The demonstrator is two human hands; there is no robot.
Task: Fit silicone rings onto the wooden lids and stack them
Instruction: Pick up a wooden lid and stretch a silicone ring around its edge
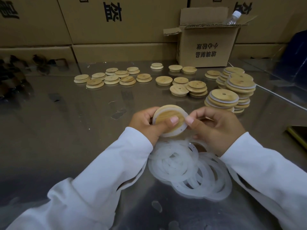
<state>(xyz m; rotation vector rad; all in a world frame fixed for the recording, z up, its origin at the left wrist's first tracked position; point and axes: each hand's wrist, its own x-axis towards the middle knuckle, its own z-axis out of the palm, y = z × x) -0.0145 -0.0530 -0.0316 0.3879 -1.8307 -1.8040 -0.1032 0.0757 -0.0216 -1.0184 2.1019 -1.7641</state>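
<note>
Together, left hand (146, 124) and right hand (217, 128) grip a ringed wooden lid (167, 115); the open box (207, 47) holds a bottle (233, 18).

Head camera, one wide-angle view.
Faces forward and down over the surface (66, 130); close to left hand (146, 122) and right hand (217, 128); cardboard boxes (116, 22) at far edge.

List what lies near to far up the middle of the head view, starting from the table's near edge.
Heap of silicone rings → wooden lid gripped by the left hand and right hand → loose lids on the table → open cardboard box → stacked cartons behind.
</note>
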